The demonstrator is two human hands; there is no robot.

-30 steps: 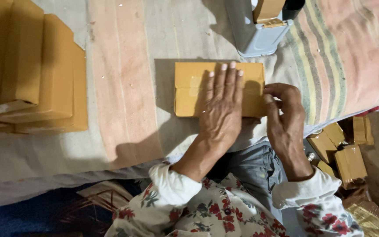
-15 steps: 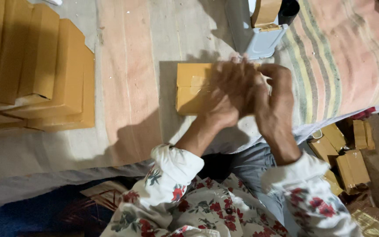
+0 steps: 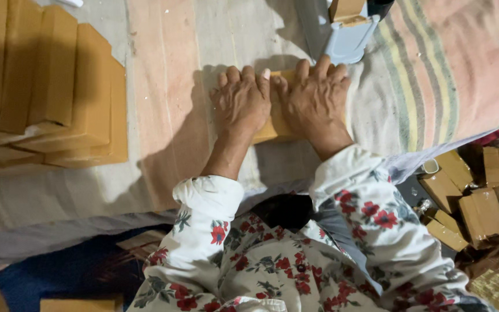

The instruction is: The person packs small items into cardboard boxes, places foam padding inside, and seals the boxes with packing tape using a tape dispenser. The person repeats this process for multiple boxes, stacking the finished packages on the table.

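Observation:
A flat yellow-brown cardboard box [image 3: 274, 128] lies on a striped cloth in front of me, almost wholly covered by my hands. My left hand [image 3: 240, 103] presses palm-down on its left part, fingers pointing away from me. Beside it, my right hand [image 3: 314, 98] lies flat on the right part, the two hands touching at the fingers. Only a strip of the box shows between and below the hands. My sleeves are white with red flowers.
A stack of similar yellow-brown boxes [image 3: 53, 92] fills the left side of the cloth. A pale blue tape dispenser [image 3: 347, 34] stands just beyond my right hand. Several small brown taped packages [image 3: 463, 202] lie on the floor at the lower right.
My left hand has slid to the left end of the box. My right hand came up from the box's right edge and now lies flat on top beside the left.

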